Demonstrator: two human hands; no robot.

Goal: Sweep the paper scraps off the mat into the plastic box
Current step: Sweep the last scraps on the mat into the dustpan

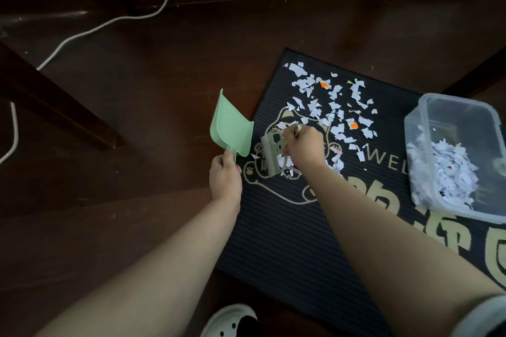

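A dustpan point(232, 126) is gripped by the left hand point(225, 175) beside the mat point(273, 241), a brush point(271, 154) (amid paper scraps point(335, 105)) by the right hand point(303, 146).

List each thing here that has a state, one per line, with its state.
left hand, grips the dustpan handle
dustpan, held tilted, no scraps in it
right hand, grips the brush
brush, bristles down among the scraps
paper scraps, many scattered on the mat
plastic box, lidless, partly filled with scraps
mat, flat on the floor
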